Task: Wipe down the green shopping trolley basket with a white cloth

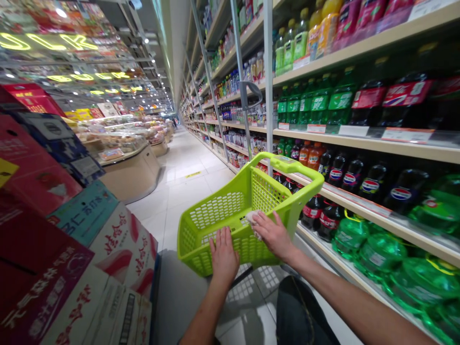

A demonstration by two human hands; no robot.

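A lime-green plastic shopping cart [208,211] stands on the floor in front of me, its handle [287,165] up at the right. My left hand [224,256] lies on the cart's near side, fingers stretched over the rim. Higher along the same rim, my right hand [273,235] holds a crumpled white cloth [254,220] against the cart. The cloth shows at the fingertips and below them. The inside of the basket shows no goods. The cart's lower frame is mostly hidden behind its side and my arms.
Shelves of drink bottles [311,103] run along the right, close to the cart. Stacked drink cartons [122,244] rise at the left. Beyond them stands a rounded display counter [132,172] with packaged goods. A tiled aisle [179,158] stretches ahead. My knee [302,311] is below.
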